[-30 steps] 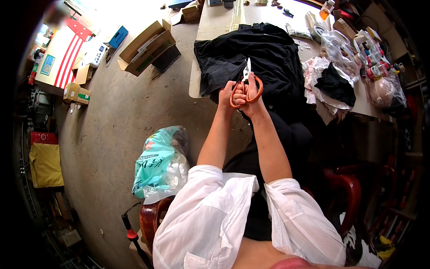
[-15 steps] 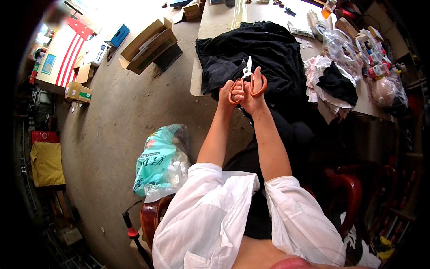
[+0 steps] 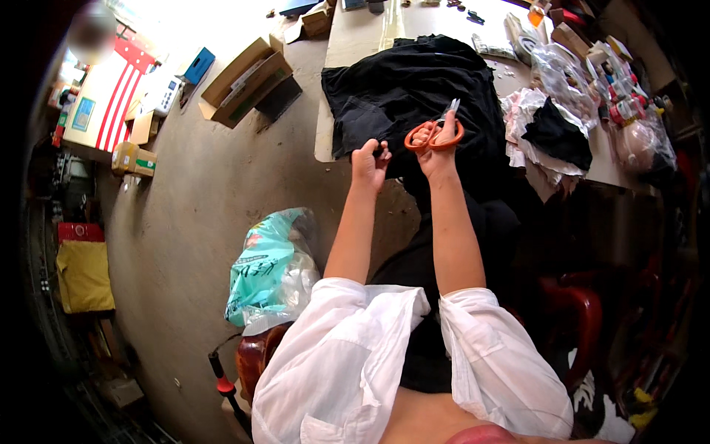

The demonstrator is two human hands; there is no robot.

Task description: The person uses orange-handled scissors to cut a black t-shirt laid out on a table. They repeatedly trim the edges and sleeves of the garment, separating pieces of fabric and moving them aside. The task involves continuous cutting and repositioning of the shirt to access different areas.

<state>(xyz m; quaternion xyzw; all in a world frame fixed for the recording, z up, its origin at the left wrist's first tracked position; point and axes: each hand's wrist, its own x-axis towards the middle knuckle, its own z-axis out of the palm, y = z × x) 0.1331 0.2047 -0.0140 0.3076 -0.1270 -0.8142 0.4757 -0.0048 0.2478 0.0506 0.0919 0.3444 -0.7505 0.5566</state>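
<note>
A pair of scissors with orange handles (image 3: 460, 136) is in my right hand (image 3: 438, 152); its metal blades point away from me over the cloth. To the left, my left hand (image 3: 367, 166) is closed at the near edge of a black cloth (image 3: 414, 85), with a dark bit of it showing between the fingers. The cloth lies rumpled across the near left part of the table and hangs down over its front edge toward my lap. A small gap separates the two hands.
Pale pink and black cloth pieces (image 3: 558, 137) and clear plastic bags lie at the table's (image 3: 355, 33) right. Left on the floor are an open cardboard box (image 3: 248, 81) and smaller boxes. A turquoise plastic bag (image 3: 266, 259) is beside my wooden chair (image 3: 255, 351).
My right hand with the scissors has moved right, away from my left hand. Before, the two hands were together at the cloth's edge. My left hand has shifted slightly left and down.
</note>
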